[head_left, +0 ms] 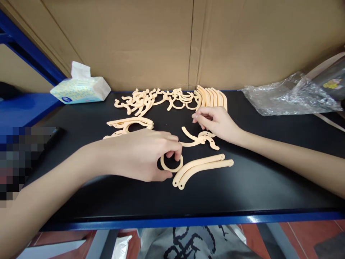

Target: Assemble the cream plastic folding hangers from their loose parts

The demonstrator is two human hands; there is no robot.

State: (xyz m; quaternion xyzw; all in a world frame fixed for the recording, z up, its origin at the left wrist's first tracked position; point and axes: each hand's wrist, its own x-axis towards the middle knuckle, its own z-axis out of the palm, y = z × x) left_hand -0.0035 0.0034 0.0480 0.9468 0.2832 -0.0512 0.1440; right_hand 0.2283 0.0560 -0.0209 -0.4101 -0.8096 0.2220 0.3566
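My left hand (152, 154) is low over the black tabletop, thumb and bent fingers at opposite edges of a cream plastic ring (172, 169). Just right of that ring, two long curved arms with holed ends (203, 167) lie side by side, like parts of folding hangers. My right hand (215, 124) is raised with its fingertips pinched together; whatever they hold, if anything, I cannot make out. Below it lie a few small hooks and curved pieces (201, 139). Partly behind my left hand is a group of curved parts (132, 123).
Along the back lie a heap of hook pieces (141, 100), several ring pieces (179, 99) and a row of long arms (212, 97). A tissue pack (81, 90) stands back left. Crumpled clear plastic (285, 95) covers the back right. A blue edge (188, 221) borders the front.
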